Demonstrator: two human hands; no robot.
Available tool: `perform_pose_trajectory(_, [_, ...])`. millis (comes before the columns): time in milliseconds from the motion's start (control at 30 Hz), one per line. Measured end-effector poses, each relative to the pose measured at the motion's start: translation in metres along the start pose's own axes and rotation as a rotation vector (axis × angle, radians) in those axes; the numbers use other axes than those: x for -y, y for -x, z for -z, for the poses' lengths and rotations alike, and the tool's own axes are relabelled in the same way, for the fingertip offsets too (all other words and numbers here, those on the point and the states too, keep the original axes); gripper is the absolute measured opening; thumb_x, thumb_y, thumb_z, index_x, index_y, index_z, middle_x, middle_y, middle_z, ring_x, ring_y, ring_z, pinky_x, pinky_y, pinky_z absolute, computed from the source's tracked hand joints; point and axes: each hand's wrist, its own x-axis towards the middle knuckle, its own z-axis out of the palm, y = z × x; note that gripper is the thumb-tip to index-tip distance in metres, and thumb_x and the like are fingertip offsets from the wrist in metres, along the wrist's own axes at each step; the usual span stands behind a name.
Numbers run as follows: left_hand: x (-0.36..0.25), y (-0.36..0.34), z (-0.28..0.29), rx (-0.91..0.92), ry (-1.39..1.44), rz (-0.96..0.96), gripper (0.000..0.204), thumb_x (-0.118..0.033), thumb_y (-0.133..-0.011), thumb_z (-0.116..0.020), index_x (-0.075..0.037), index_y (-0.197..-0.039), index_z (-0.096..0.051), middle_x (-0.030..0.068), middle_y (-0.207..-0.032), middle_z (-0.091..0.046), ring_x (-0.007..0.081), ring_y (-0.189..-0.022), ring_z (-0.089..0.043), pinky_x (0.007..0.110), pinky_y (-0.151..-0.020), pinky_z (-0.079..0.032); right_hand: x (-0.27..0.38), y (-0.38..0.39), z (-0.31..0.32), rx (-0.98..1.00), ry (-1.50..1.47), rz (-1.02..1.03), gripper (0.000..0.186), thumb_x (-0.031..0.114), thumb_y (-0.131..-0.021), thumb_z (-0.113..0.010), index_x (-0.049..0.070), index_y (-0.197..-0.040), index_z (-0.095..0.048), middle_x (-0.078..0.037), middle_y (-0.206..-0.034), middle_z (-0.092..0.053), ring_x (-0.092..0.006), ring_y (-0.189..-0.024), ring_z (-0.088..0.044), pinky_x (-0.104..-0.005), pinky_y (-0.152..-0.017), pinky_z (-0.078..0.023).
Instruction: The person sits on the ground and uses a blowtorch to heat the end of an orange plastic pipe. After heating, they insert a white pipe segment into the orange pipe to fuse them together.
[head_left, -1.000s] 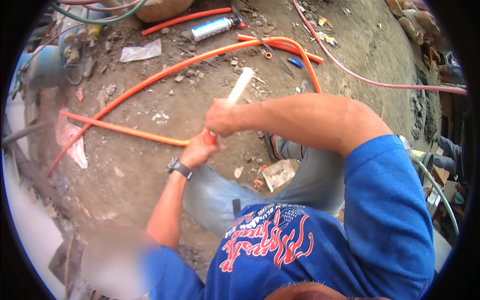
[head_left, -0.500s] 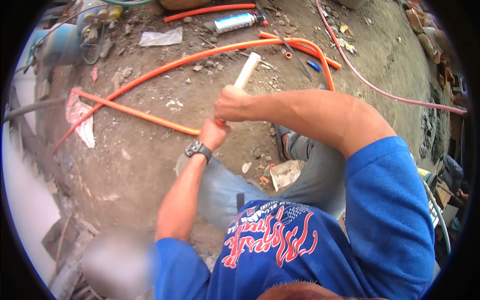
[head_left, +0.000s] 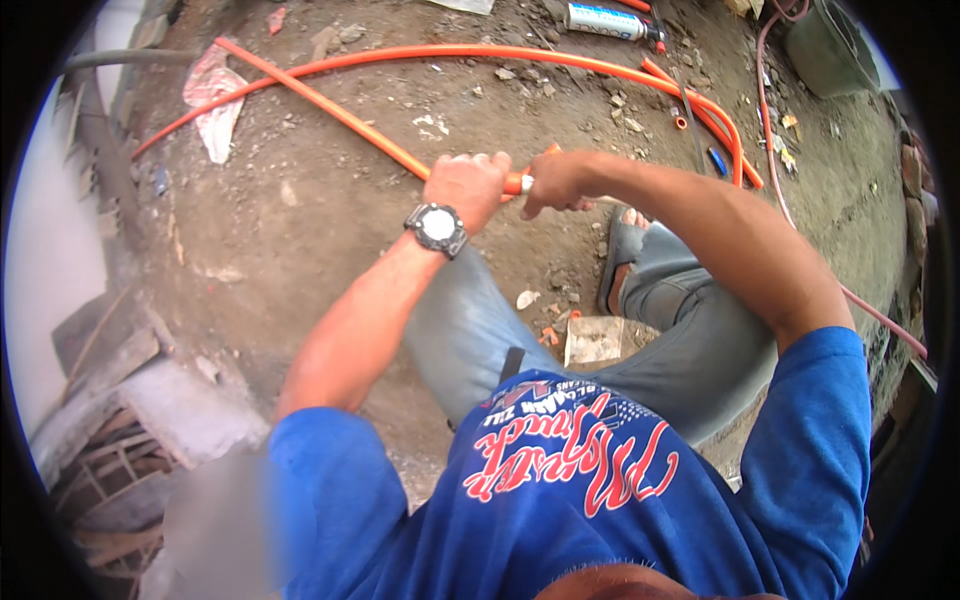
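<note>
My left hand (head_left: 467, 190) is wrapped around a long orange pipe (head_left: 345, 115) near its end. The short orange end sticks out past my fingers toward my right hand (head_left: 562, 183). My right hand is closed just beside that end, around a pale stick (head_left: 610, 201) mostly hidden in the grip. A white bit of it shows against the pipe's mouth; whether it sits inside the pipe I cannot tell. A small orange piece shows above my right knuckles. A black watch (head_left: 437, 228) is on my left wrist.
A curved orange pipe (head_left: 480, 51) lies across the dirt ahead. A gas canister (head_left: 605, 22), a blue lighter-like item (head_left: 717, 162) and a small orange ring (head_left: 681, 123) lie far right. A dark bucket (head_left: 830, 50) stands beyond a pink hose (head_left: 768, 130).
My right hand has turned the pale stick from upright to nearly sideways, pointing right. Both hands have shifted right in the picture. The view has moved, bringing the bucket in.
</note>
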Motion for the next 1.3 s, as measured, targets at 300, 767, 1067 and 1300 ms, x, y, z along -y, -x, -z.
perform_pose_trajectory(300, [0.017, 0.018, -0.046, 0.983, 1.64, 0.357, 0.028, -0.028, -0.089, -0.081, -0.012, -0.086, -0.058, 0.0003, -0.063, -0.056, 0.0112, -0.049, -0.054, 0.031, -0.043, -0.039, 0.005, 0.01, -0.009, -0.613, 1.076, 0.579, 0.01, 0.019, -0.087, -0.066, 0.013, -0.084, -0.073, -0.007, -0.078, -0.075, -0.0271, -0.075, -0.076, -0.0425, -0.063, -0.057])
perform_pose_trajectory(767, [-0.014, -0.006, 0.004, 0.23, -0.014, 0.131, 0.018, -0.022, -0.089, -0.071, -0.011, -0.1, -0.063, 0.0132, -0.089, -0.076, 0.0322, -0.095, -0.074, 0.053, -0.078, -0.054, 0.009, -0.007, 0.0, 0.057, 0.117, 0.042, 0.031, 0.035, -0.088, -0.077, 0.005, -0.088, -0.07, -0.011, -0.079, -0.066, -0.0232, -0.062, -0.061, -0.0426, -0.057, -0.052])
perform_pose_trajectory(1067, [0.023, -0.021, -0.032, 1.078, 1.518, 0.309, 0.028, -0.019, -0.093, -0.078, -0.015, -0.098, -0.051, -0.0059, -0.073, -0.045, 0.0065, -0.053, -0.044, 0.024, -0.045, -0.035, -0.003, 0.017, -0.004, -0.663, 1.134, 0.538, 0.009, 0.022, -0.084, -0.068, 0.016, -0.084, -0.075, -0.004, -0.081, -0.077, -0.0255, -0.078, -0.077, -0.0401, -0.06, -0.058])
perform_pose_trajectory(1300, [0.016, -0.032, 0.024, -0.352, -0.174, -0.117, 0.018, -0.025, -0.089, -0.072, -0.011, -0.097, -0.063, 0.0071, -0.075, -0.066, 0.0261, -0.073, -0.069, 0.045, -0.075, -0.049, 0.0, 0.02, 0.055, -0.114, 0.136, 0.047, 0.028, 0.028, -0.083, -0.078, 0.001, -0.08, -0.071, -0.012, -0.068, -0.065, -0.023, -0.053, -0.063, -0.0398, -0.046, -0.05])
